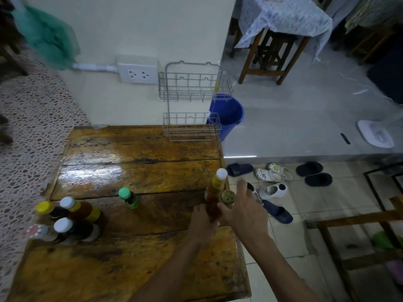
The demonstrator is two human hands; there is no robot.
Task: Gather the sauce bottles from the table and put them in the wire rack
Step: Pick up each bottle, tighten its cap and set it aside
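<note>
A two-tier wire rack [191, 110] stands empty at the far edge of the wooden table [135, 162]. My left hand [201, 223] grips the base of a tall white-capped sauce bottle [216, 190] near the table's right edge. My right hand [242, 210] reaches with spread fingers toward a small jar with a patterned lid [228, 198] just beside that bottle. A green-capped bottle [129, 198] stands alone mid-table. Several bottles cluster at the left: a yellow-capped one [46, 209], a white-capped red one [80, 211], a white-capped dark one [69, 231], and a blurred one [38, 233].
A blue bucket [229, 115] sits on the floor behind the rack. A wall socket [137, 73] is left of the rack. Several slippers and shoes [272, 190] lie on the tiles right of the table. Wooden stools and a cloth-covered table [279, 25] stand beyond.
</note>
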